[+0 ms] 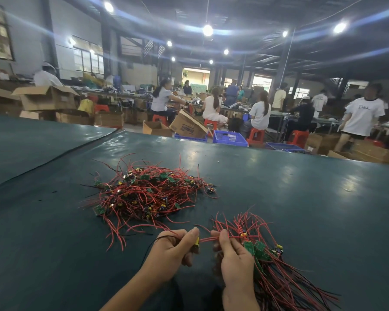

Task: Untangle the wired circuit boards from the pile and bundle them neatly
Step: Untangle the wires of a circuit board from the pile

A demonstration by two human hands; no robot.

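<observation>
Two hands are held close together, low over the bench [301, 187]. One wired board [196, 243] is pinched in the left hand [173, 250], fingers [192, 232] curled round it. The bundle [270, 272] is gripped by the right hand [234, 257], w/ red leads [208, 239] stretched btwn them. The pile [148, 191] is seen just ahead, tangled. Risks, prob.: if leads are yanked, a solder joint could be torn; if the bundle grip is loosened, sorted boards could be spilled & re-snagged.
</observation>
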